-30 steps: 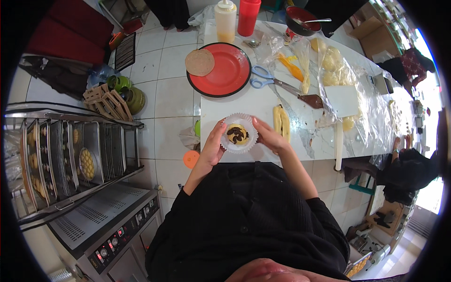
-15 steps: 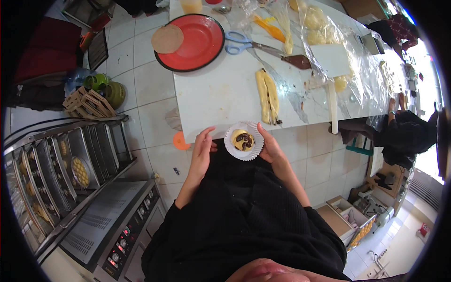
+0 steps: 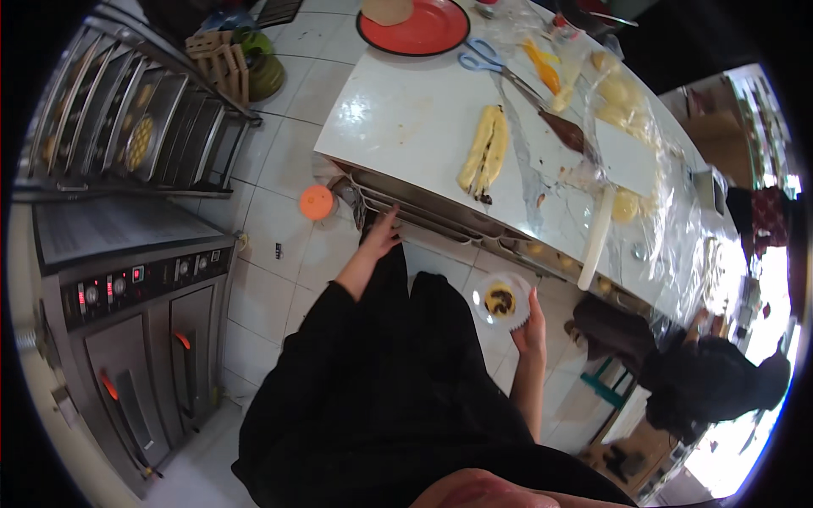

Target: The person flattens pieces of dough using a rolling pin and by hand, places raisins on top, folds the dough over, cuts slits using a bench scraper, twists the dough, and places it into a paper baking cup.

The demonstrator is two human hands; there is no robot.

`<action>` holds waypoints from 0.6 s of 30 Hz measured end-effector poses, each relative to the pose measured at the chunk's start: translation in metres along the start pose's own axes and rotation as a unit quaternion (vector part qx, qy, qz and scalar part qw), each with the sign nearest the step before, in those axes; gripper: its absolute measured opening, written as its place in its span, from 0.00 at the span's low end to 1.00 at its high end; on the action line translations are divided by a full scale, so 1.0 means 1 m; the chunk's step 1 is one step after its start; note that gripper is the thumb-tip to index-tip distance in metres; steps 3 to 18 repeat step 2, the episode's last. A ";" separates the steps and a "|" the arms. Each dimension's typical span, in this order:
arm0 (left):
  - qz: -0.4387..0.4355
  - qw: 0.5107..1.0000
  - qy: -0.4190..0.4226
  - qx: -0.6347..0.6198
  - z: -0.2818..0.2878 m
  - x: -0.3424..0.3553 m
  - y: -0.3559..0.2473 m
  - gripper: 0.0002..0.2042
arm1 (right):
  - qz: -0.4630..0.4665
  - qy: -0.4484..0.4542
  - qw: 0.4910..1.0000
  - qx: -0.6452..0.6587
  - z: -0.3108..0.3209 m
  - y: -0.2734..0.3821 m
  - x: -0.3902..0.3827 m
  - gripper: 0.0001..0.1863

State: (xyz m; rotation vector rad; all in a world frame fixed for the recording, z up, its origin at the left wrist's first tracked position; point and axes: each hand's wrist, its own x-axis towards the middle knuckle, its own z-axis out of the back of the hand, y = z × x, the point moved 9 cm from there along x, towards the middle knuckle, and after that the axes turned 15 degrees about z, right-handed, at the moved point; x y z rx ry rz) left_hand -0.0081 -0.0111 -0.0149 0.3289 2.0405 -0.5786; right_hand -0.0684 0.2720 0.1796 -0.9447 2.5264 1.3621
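At the right of my body, my right hand point(image 3: 532, 328) grips a white fluted paper baking cup point(image 3: 517, 288) by its right side. A small round of yellow dough point(image 3: 501, 299) with dark chips on top lies inside the cup. My left hand point(image 3: 385, 234) is empty, its fingers stretched forward and spread, close to the wire shelf rails point(image 3: 432, 224) beneath the table's edge. On the white table point(image 3: 381, 118) in front of me lies a long folded strip of yellow dough point(image 3: 483, 152) with a dark filling.
Blue-handled scissors point(image 3: 483, 55), a piping bag with dark brown filling point(image 3: 563, 131), a red plate point(image 3: 423, 30) and clear plastic sheeting point(image 3: 660, 212) are on the table. An oven point(image 3: 144, 313) and a tray rack point(image 3: 169, 127) stand left. Another person point(image 3: 711, 364) sits at the right.
My view has turned and I have leaned back from the table. My right hand has carried the paper cup rightward; my left hand has moved away from it toward the rails under the table.
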 end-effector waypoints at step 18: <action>-0.011 0.998 0.012 -0.061 -0.011 0.017 0.001 0.41 | -0.007 0.015 0.999 -0.048 0.020 -0.008 -0.011 0.30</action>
